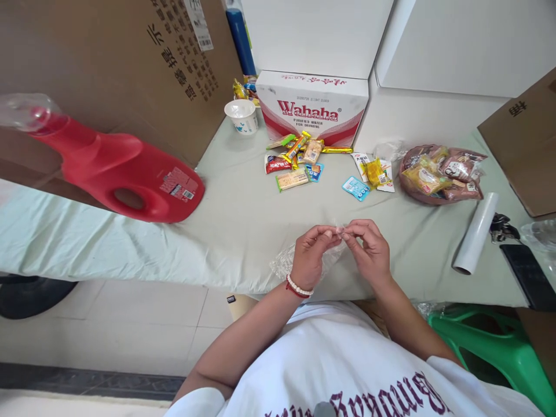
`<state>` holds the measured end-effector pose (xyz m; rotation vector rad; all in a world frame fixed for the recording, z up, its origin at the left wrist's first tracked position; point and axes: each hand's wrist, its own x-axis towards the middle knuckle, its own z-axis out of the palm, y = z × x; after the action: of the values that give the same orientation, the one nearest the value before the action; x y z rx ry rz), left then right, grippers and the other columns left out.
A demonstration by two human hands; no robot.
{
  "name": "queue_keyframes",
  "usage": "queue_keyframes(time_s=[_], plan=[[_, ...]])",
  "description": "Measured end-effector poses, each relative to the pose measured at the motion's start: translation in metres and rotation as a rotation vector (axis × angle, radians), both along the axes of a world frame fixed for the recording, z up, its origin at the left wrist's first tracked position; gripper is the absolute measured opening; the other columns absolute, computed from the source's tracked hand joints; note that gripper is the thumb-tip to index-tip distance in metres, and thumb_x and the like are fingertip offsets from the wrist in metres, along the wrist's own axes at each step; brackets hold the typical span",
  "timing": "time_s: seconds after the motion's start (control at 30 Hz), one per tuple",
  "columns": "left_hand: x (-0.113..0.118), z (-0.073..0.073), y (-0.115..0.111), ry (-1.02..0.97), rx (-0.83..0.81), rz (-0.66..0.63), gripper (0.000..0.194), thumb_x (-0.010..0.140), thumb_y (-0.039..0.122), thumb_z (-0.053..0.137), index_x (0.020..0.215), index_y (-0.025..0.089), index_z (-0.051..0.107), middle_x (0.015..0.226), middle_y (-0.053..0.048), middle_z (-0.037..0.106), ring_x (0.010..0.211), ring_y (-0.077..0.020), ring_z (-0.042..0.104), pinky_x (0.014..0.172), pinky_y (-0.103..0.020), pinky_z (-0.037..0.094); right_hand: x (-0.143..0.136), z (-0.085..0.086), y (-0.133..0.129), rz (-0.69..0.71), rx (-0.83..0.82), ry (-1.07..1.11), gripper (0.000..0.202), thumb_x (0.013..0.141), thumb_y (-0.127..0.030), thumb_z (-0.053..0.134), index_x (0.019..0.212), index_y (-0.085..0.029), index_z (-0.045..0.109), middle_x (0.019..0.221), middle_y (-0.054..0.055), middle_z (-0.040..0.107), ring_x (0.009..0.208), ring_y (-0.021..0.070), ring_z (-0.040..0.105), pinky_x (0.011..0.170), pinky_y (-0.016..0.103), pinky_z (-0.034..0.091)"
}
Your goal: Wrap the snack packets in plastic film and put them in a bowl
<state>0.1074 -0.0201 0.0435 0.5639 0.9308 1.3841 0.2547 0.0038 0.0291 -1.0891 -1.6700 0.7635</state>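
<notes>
My left hand (313, 249) and my right hand (368, 246) meet fingertip to fingertip over the front of the table. Both pinch the edge of a clear plastic bag (286, 260), which hangs crumpled below and behind my left hand. The bag's lower part is partly hidden by that hand. Beyond my hands lies a pile of wrapped snacks (293, 178). A blue packet (356, 188) and a yellow packet (375, 172) lie a little to the right of the pile.
A red jug (139, 174) leans at the left. Behind the snacks stand a Wahaha box (313, 110) and a paper cup (242, 116). To the right are a bowl of packets (408, 188), a white roll (475, 234), a black phone (525, 272) and a green stool (499, 347).
</notes>
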Motion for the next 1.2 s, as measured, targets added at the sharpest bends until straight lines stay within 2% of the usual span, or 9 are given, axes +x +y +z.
queue_keyframes(time_s=[0.17,0.33,0.43,0.53,0.8,0.93,1.03,1.13,1.2], plan=[[-0.002,0.005,0.006,-0.038,-0.073,0.009,0.043,0.074,0.057,0.083,0.085,0.018,0.066,0.091,-0.004,0.075,0.083,-0.0167,0.074,0.081,-0.033,0.059,-0.002,0.002,0.002,0.054,-0.188,0.171,0.014,0.095,-0.041,0.066,0.094,-0.028,0.071,0.098,0.005,0.065,0.096,0.0212,0.062,0.084,0.035,0.052],[0.0,0.005,0.014,0.108,-0.06,0.031,0.038,0.073,0.054,0.083,0.079,0.018,0.07,0.081,-0.002,0.072,0.077,-0.0145,0.069,0.072,-0.027,0.056,-0.002,0.001,0.003,0.105,-0.146,0.147,0.011,0.095,-0.038,0.066,0.099,-0.028,0.07,0.101,0.005,0.062,0.096,0.0201,0.06,0.085,0.035,0.051],[0.002,0.003,0.014,0.228,0.004,0.065,0.031,0.078,0.049,0.079,0.076,0.019,0.072,0.074,-0.001,0.07,0.073,-0.0138,0.065,0.07,-0.026,0.053,-0.003,-0.002,0.003,0.088,-0.088,0.053,0.023,0.087,-0.041,0.076,0.106,-0.029,0.069,0.106,0.005,0.062,0.093,0.0206,0.059,0.085,0.037,0.052],[0.002,0.002,0.013,0.288,0.038,0.078,0.029,0.082,0.047,0.077,0.079,0.019,0.073,0.075,-0.001,0.071,0.073,-0.0131,0.063,0.072,-0.026,0.052,-0.004,-0.001,0.004,0.024,-0.063,0.065,0.016,0.089,-0.041,0.074,0.097,-0.028,0.07,0.103,0.006,0.062,0.096,0.0213,0.059,0.087,0.038,0.051],[-0.031,0.024,0.011,0.065,0.049,0.022,0.033,0.075,0.044,0.083,0.072,0.018,0.063,0.094,-0.003,0.071,0.084,-0.0142,0.067,0.082,-0.03,0.056,0.007,0.027,0.029,-0.022,-0.365,0.496,0.026,0.09,-0.052,0.068,0.089,-0.028,0.058,0.1,0.002,0.06,0.094,0.0178,0.059,0.084,0.034,0.056],[-0.034,0.034,0.008,0.268,0.153,0.102,0.03,0.08,0.045,0.08,0.077,0.018,0.069,0.095,-0.006,0.071,0.091,-0.0171,0.066,0.084,-0.031,0.056,0.002,0.038,0.026,0.112,-0.23,0.365,0.035,0.086,-0.061,0.071,0.099,-0.029,0.062,0.109,0.006,0.06,0.109,0.0222,0.058,0.092,0.038,0.055],[-0.027,0.035,0.005,0.371,0.207,0.099,0.029,0.083,0.045,0.078,0.076,0.018,0.07,0.093,-0.007,0.071,0.091,-0.0178,0.065,0.083,-0.03,0.055,-0.011,0.039,0.019,0.129,-0.124,0.182,0.034,0.084,-0.056,0.076,0.101,-0.028,0.066,0.112,0.008,0.061,0.113,0.0245,0.057,0.094,0.039,0.053],[-0.028,0.035,0.003,0.353,0.202,0.108,0.028,0.084,0.043,0.077,0.075,0.018,0.068,0.094,-0.006,0.072,0.084,-0.016,0.065,0.081,-0.03,0.055,-0.018,0.043,0.02,0.039,-0.152,0.259,0.021,0.091,-0.048,0.07,0.09,-0.027,0.066,0.101,0.005,0.061,0.102,0.0216,0.059,0.09,0.036,0.052],[-0.035,0.036,0.002,0.299,0.175,0.114,0.028,0.082,0.041,0.077,0.073,0.018,0.065,0.095,-0.006,0.072,0.081,-0.015,0.065,0.081,-0.031,0.055,-0.017,0.047,0.024,0.024,-0.229,0.391,0.021,0.089,-0.046,0.073,0.088,-0.027,0.065,0.095,0.003,0.061,0.094,0.0193,0.058,0.087,0.035,0.052]])
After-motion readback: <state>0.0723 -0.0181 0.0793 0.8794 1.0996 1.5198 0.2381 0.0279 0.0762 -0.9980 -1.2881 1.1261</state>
